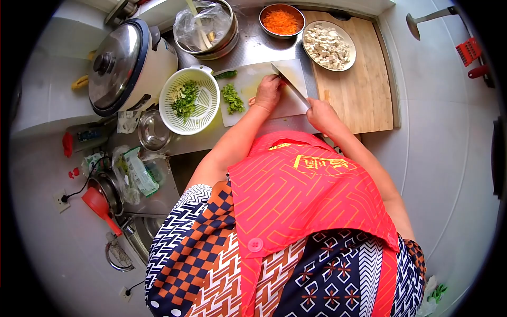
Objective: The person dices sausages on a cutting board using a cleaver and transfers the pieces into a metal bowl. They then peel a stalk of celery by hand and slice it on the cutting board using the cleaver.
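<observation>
My right hand (pixel 323 117) grips the handle of a kitchen knife (pixel 291 85), its blade slanting up and left over a white cutting board (pixel 294 108). Beside the blade, my left hand (pixel 267 92) rests on the board with curled fingers. A bit of red shows by its fingertips, but what the fingers hold is hidden. Left of that hand lie a pile of chopped green vegetable (pixel 232 99) and a whole green pepper (pixel 226 74). A white colander (pixel 210 108) containing chopped greens and pale bits stands against the board's left side.
Behind the board stand a bowl of shredded carrot (pixel 281 22) and a plate of pale diced cubes (pixel 328 46), the plate on a wooden board (pixel 364 100). A large cooker (pixel 113 66), stacked bowls with a plastic bag (pixel 198 26) and a glass bowl (pixel 153 131) are leftward.
</observation>
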A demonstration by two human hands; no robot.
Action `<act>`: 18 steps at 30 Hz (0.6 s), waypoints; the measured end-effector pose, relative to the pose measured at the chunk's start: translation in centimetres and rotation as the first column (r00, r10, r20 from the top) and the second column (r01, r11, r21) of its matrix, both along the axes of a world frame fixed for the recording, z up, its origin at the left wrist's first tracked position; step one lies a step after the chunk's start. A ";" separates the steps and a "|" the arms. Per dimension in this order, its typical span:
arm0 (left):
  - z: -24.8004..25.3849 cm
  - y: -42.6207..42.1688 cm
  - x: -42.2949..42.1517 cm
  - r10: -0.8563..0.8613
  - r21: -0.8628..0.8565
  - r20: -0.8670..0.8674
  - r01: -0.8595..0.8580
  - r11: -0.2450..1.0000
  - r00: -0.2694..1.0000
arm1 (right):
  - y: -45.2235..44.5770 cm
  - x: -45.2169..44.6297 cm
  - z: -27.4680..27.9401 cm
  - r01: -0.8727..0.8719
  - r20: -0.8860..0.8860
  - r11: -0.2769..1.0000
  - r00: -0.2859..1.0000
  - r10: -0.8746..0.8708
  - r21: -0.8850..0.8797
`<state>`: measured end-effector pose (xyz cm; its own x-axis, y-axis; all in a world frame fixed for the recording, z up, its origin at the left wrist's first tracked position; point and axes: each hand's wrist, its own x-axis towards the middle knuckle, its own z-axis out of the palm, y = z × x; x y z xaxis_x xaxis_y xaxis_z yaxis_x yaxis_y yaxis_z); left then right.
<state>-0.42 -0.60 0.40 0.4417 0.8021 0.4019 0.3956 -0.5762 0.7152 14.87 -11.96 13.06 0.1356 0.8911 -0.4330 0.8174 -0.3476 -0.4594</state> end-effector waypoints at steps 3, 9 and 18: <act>-0.2 0.2 -0.1 -0.008 -0.001 -0.011 0.008 1.000 1.000 | 0.1 -0.2 0.6 0.004 -0.005 1.000 1.000 -0.004 -0.028; 0.1 0.1 -0.2 -0.013 -0.051 -0.029 0.011 0.999 1.000 | 0.2 0.4 -3.3 -0.024 -0.028 0.999 0.999 0.025 0.027; 0.3 0.1 -0.4 -0.009 0.007 -0.010 0.009 1.000 1.000 | -0.1 0.5 -4.5 -0.030 0.001 0.997 1.000 0.030 0.073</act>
<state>-0.85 -0.50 0.74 0.4531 0.7951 0.4032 0.3973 -0.5849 0.7071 15.36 -12.07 8.51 0.1080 0.9241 -0.3666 0.8271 -0.2881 -0.4826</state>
